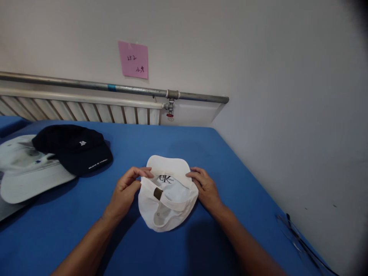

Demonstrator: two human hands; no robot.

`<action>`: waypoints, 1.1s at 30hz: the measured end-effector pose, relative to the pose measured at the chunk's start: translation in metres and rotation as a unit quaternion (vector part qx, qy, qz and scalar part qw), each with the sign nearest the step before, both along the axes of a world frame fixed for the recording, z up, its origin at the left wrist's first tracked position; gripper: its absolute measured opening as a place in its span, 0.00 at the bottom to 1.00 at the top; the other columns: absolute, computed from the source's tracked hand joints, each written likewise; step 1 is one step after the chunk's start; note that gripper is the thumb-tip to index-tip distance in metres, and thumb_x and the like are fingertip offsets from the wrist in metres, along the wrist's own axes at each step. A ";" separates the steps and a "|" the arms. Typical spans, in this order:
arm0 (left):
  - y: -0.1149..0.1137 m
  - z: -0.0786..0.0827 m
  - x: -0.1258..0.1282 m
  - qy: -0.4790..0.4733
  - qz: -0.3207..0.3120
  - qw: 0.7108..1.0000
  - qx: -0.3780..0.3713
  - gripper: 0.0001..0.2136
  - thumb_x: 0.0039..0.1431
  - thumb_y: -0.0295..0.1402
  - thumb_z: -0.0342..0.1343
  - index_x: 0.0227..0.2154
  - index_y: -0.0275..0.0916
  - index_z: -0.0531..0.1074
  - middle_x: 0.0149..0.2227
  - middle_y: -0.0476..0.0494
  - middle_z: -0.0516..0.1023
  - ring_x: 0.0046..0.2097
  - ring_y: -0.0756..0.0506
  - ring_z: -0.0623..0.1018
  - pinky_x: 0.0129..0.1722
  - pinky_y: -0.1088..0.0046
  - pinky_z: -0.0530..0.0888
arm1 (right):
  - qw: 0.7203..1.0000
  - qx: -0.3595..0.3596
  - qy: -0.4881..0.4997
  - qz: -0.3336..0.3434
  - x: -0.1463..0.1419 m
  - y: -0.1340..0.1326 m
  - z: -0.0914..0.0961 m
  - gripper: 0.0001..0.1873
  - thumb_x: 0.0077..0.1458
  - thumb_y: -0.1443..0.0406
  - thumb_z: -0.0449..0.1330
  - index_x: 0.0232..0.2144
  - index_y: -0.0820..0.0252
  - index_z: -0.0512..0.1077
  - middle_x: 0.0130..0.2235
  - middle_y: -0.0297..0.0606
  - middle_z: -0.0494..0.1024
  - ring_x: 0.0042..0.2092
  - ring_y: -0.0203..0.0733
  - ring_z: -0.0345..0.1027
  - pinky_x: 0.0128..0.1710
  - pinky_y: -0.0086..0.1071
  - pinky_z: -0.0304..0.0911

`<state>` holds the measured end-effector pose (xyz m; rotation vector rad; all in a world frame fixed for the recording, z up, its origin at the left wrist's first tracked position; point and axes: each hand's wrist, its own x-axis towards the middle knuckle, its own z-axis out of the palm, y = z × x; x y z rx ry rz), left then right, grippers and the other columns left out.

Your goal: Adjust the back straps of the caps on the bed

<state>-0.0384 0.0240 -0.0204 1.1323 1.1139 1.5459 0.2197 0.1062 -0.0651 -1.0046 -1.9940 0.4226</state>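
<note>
A white baseball cap [172,193] rests on the blue table in front of me, its brim pointing away and its opening facing up. Dark "CK" lettering shows near the brim, and a brown label sits on the inner band. My left hand [126,189] pinches the cap's left edge where brim and crown meet, thumb near and fingers over the top. On the opposite side, my right hand [205,188] grips the right edge with its fingers over the rim; its thumb is hidden.
To the left, a dark navy cap [74,147] overlaps a pale cap [34,172] on the blue table [161,253]. A radiator [86,111] and metal pipe [138,91] run along the back wall below a pink note [133,59]. Thin-framed glasses [299,237] lie by the right wall.
</note>
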 end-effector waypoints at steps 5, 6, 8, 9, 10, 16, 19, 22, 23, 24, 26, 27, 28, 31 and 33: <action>-0.005 0.004 0.000 0.119 -0.001 0.993 -0.026 0.06 0.52 0.27 0.54 0.31 0.42 0.75 0.35 0.46 0.77 0.40 0.44 0.73 0.40 0.71 0.67 | 1.000 0.001 -0.006 0.001 0.002 0.002 0.000 0.13 0.58 0.70 0.53 0.39 0.54 0.77 0.46 0.43 0.75 0.48 0.44 0.72 0.47 0.40 0.69; -0.005 0.004 0.000 0.127 0.001 0.991 -0.030 0.06 0.52 0.28 0.55 0.31 0.41 0.75 0.35 0.46 0.77 0.39 0.44 0.73 0.38 0.71 0.67 | 1.000 0.003 -0.003 -0.001 0.002 0.002 0.001 0.13 0.58 0.70 0.53 0.39 0.54 0.77 0.46 0.44 0.75 0.48 0.44 0.72 0.47 0.41 0.69; -0.005 0.003 -0.001 0.133 0.011 0.991 -0.029 0.04 0.52 0.29 0.56 0.30 0.41 0.75 0.34 0.46 0.77 0.40 0.43 0.73 0.38 0.72 0.66 | 1.000 0.008 0.011 -0.010 0.002 0.001 0.007 0.12 0.58 0.70 0.54 0.39 0.55 0.76 0.45 0.43 0.76 0.48 0.44 0.72 0.48 0.41 0.68; -0.005 0.003 -0.001 0.133 0.014 0.991 -0.027 0.04 0.52 0.30 0.56 0.30 0.41 0.75 0.34 0.46 0.77 0.40 0.43 0.73 0.39 0.72 0.66 | 1.000 0.011 0.022 -0.016 0.002 -0.001 0.011 0.11 0.58 0.69 0.54 0.38 0.56 0.76 0.44 0.43 0.77 0.48 0.44 0.72 0.49 0.41 0.68; -0.004 0.003 -0.001 0.134 0.016 0.990 -0.028 0.03 0.53 0.31 0.56 0.30 0.41 0.75 0.34 0.46 0.76 0.41 0.43 0.73 0.39 0.72 0.66 | 0.999 0.012 0.036 -0.023 0.001 -0.004 0.016 0.10 0.58 0.69 0.54 0.38 0.56 0.75 0.43 0.42 0.77 0.47 0.44 0.72 0.49 0.41 0.68; -0.002 0.002 0.000 0.135 0.009 0.989 -0.053 0.05 0.56 0.35 0.56 0.32 0.41 0.75 0.34 0.47 0.76 0.35 0.46 0.71 0.35 0.73 0.66 | 0.992 0.039 0.115 0.044 -0.005 -0.040 0.055 0.08 0.61 0.66 0.54 0.41 0.54 0.72 0.44 0.41 0.77 0.48 0.44 0.71 0.49 0.40 0.66; -0.002 0.001 0.001 0.129 0.012 0.990 -0.061 0.06 0.55 0.36 0.57 0.31 0.40 0.75 0.34 0.46 0.76 0.35 0.45 0.72 0.34 0.73 0.66 | 0.982 0.089 0.084 0.144 -0.014 -0.058 0.068 0.13 0.59 0.63 0.58 0.47 0.53 0.69 0.44 0.42 0.77 0.48 0.47 0.71 0.48 0.43 0.65; -0.003 0.002 0.001 0.132 0.010 0.988 -0.076 0.08 0.55 0.37 0.58 0.34 0.40 0.77 0.35 0.45 0.78 0.36 0.44 0.73 0.35 0.72 0.67 | 0.977 0.109 0.042 0.176 -0.024 -0.068 0.071 0.17 0.54 0.65 0.62 0.47 0.54 0.68 0.40 0.40 0.78 0.42 0.45 0.73 0.46 0.43 0.64; -0.004 0.002 0.001 0.135 0.008 0.988 -0.080 0.08 0.55 0.38 0.57 0.35 0.41 0.77 0.36 0.44 0.78 0.37 0.43 0.74 0.35 0.72 0.67 | 0.978 0.107 0.036 0.175 -0.026 -0.069 0.071 0.16 0.53 0.67 0.62 0.45 0.55 0.68 0.38 0.38 0.78 0.39 0.43 0.73 0.44 0.42 0.64; -0.004 0.002 0.000 0.137 0.007 0.987 -0.082 0.09 0.56 0.38 0.57 0.35 0.41 0.78 0.36 0.44 0.78 0.38 0.43 0.74 0.36 0.72 0.68 | 0.979 0.102 0.032 0.171 -0.027 -0.069 0.071 0.14 0.53 0.70 0.60 0.43 0.55 0.68 0.35 0.36 0.78 0.36 0.42 0.72 0.42 0.40 0.63; -0.004 0.001 0.000 0.134 0.014 0.988 -0.076 0.08 0.55 0.37 0.57 0.34 0.41 0.79 0.38 0.43 0.79 0.43 0.41 0.74 0.41 0.71 0.68 | 0.983 0.093 0.028 0.159 -0.027 -0.067 0.069 0.12 0.51 0.73 0.56 0.39 0.56 0.69 0.31 0.34 0.76 0.33 0.40 0.70 0.39 0.39 0.62; -0.004 0.000 0.000 0.127 0.020 0.989 -0.071 0.08 0.55 0.36 0.58 0.33 0.42 0.79 0.38 0.43 0.79 0.47 0.40 0.74 0.44 0.71 0.68 | 0.984 0.092 0.029 0.150 -0.026 -0.066 0.068 0.12 0.51 0.74 0.55 0.38 0.56 0.69 0.31 0.34 0.76 0.32 0.40 0.69 0.39 0.39 0.62; -0.004 -0.001 -0.001 0.115 0.026 0.991 -0.066 0.07 0.53 0.36 0.58 0.32 0.42 0.79 0.38 0.42 0.79 0.51 0.39 0.72 0.48 0.71 0.67 | 0.986 0.094 0.032 0.137 -0.024 -0.064 0.067 0.13 0.51 0.74 0.54 0.37 0.56 0.69 0.31 0.34 0.76 0.32 0.40 0.69 0.39 0.40 0.62; -0.003 -0.004 -0.002 0.081 0.031 0.995 -0.059 0.04 0.50 0.33 0.60 0.28 0.42 0.79 0.38 0.41 0.79 0.58 0.37 0.68 0.55 0.70 0.62 | 0.989 0.108 0.044 0.089 -0.020 -0.057 0.065 0.12 0.51 0.75 0.54 0.36 0.56 0.70 0.30 0.34 0.75 0.32 0.39 0.67 0.37 0.38 0.62; -0.002 -0.005 -0.003 0.083 0.018 0.995 -0.056 0.03 0.50 0.33 0.60 0.27 0.42 0.79 0.37 0.41 0.80 0.59 0.36 0.66 0.57 0.69 0.61 | 0.991 0.110 0.047 0.061 -0.018 -0.053 0.064 0.12 0.51 0.76 0.54 0.35 0.56 0.70 0.29 0.33 0.75 0.31 0.38 0.67 0.36 0.36 0.62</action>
